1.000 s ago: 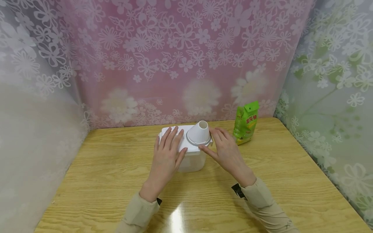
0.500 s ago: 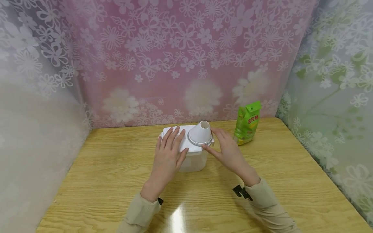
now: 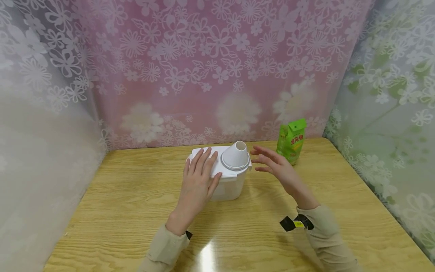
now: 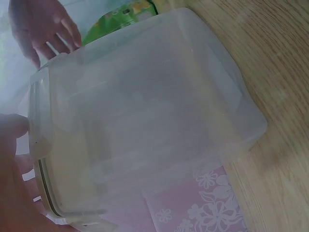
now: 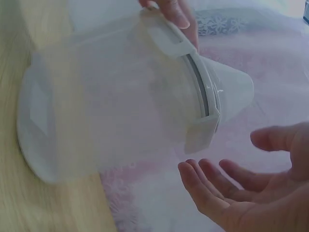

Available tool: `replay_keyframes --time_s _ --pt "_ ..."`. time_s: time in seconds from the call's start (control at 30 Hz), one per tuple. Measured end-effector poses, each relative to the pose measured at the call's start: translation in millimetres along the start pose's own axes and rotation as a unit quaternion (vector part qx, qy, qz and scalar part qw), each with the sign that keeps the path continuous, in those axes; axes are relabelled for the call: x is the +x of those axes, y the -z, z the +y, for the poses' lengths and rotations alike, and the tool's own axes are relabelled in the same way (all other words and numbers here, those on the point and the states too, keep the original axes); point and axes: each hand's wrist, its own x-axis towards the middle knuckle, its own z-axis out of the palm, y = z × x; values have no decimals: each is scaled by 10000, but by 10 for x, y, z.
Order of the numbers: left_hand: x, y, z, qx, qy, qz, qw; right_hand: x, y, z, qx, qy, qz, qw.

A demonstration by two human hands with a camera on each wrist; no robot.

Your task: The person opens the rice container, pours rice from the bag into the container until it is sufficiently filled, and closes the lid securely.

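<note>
A translucent plastic container (image 3: pixel 228 189) with a white lid (image 3: pixel 222 170) stands upright on the table. On the lid's right part sits a white cone-shaped spout (image 3: pixel 235 155), its narrow end up. My left hand (image 3: pixel 196 177) rests on the lid's left part, fingers spread and fairly straight. My right hand (image 3: pixel 276 168) is off to the right of the container, holding nothing, its fingers loosely bent. In the right wrist view, a gap shows between the right fingers (image 5: pixel 203 191) and the side latch (image 5: pixel 202 135) of the lid.
A green bag (image 3: pixel 292 141) with red lettering stands behind the right hand, near the table's back right. The wooden table (image 3: pixel 129 211) is enclosed by flowered curtains (image 3: pixel 190 75) at the back and both sides.
My right hand has come away from the lid and spout and moved right, towards the green bag. The left hand stays on the lid.
</note>
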Motion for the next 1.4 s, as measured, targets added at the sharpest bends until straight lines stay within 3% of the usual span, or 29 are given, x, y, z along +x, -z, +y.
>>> replay_keyframes --time_s 0.2,0.47,0.63,0.97,1.2,1.4 --pt "10 -1 6 -23 -32 62 10000 85 68 54 1144 -637 -395 9906" --pt "4 -2 15 -113 0 26 9999 159 73 102 2816 -1526 -708 9447" --pt "6 -2 14 -99 -22 94 9999 173 76 116 3098 -1567 -831 9341" --pt "10 -2 16 -76 -6 104 9999 202 58 93 3367 -1820 -660 9215" --pt "11 -2 10 -63 18 43 10000 236 68 131 3485 -1856 -890 9144" --pt "11 1 15 -57 10 51 10000 264 98 167 3698 -1890 -1133 9026"
